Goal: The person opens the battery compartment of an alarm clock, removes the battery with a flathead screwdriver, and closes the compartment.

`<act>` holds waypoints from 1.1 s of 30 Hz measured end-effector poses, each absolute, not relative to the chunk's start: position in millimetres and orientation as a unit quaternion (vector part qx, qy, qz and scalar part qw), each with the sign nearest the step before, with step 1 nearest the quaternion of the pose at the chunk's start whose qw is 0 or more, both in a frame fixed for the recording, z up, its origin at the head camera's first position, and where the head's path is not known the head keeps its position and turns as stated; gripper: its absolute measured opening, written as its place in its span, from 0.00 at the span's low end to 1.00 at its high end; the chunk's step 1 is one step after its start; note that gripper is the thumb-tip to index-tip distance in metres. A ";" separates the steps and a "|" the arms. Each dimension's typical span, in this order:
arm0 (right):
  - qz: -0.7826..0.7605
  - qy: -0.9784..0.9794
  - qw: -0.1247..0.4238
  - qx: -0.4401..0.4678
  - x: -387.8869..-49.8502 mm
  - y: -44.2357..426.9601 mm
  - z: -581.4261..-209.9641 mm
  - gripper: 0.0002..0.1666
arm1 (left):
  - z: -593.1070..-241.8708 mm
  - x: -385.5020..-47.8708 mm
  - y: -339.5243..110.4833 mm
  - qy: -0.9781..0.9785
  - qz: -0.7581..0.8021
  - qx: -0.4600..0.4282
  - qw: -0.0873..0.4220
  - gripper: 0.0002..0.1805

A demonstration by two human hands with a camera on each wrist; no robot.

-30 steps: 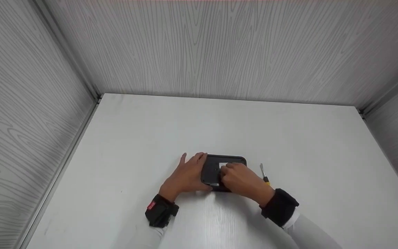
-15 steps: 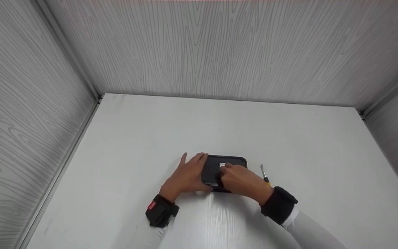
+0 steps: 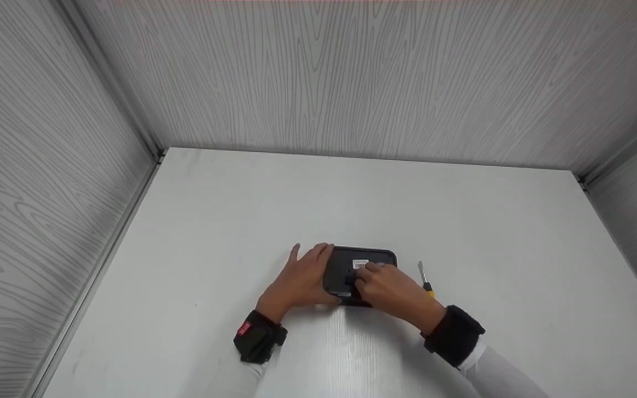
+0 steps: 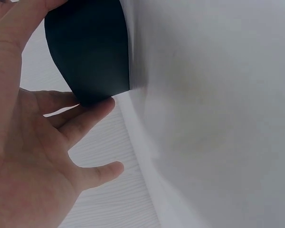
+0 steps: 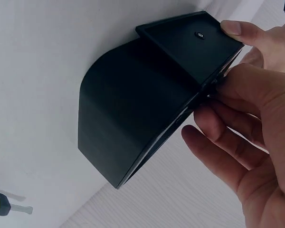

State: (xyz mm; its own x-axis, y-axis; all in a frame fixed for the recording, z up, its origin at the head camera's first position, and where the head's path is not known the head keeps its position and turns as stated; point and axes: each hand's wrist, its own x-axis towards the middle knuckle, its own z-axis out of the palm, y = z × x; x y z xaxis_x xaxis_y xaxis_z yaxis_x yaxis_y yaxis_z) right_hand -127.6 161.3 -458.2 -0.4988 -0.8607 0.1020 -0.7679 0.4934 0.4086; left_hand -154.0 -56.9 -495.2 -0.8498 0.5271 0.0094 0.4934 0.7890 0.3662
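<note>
A black box-shaped device with rounded corners stands on the white table, its panel with a white label facing up. My left hand grips its left end, the thumb at the near edge and fingers at the far edge. In the left wrist view, fingertips touch the black casing. My right hand has curled fingers over the panel and pinches a small black part, mostly hidden by the fingertips. From the right wrist view, the casing shows a slanted ledge with a screw.
A screwdriver with a yellow and black handle lies just right of the device, its metal tip pointing away. Grey wood-grain walls border the white tabletop at the back and sides.
My right hand has shifted slightly right, so more of the label and the small black part shows. The left hand and device stay nearly where they were.
</note>
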 end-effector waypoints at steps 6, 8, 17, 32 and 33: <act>-0.157 -0.849 0.154 0.480 -127.3 162.0 -456.4 0.07 | -495.6 -152.7 -57.3 0.944 0.186 0.269 0.049 0.58; -0.157 -0.847 0.159 0.482 -127.4 162.1 -456.0 0.06 | -495.5 -152.2 -57.5 0.944 0.184 0.269 0.051 0.59; -0.128 -0.845 0.173 0.489 -126.9 162.5 -454.5 0.03 | -496.7 -153.7 -58.6 0.945 0.175 0.271 0.049 0.60; -0.103 -0.889 0.175 0.409 -128.0 190.9 -447.0 0.10 | -496.2 -152.2 -55.1 0.946 0.200 0.245 0.071 0.61; -0.095 -0.894 0.174 0.402 -128.3 195.4 -447.6 0.10 | -496.6 -152.1 -54.8 0.946 0.199 0.245 0.073 0.61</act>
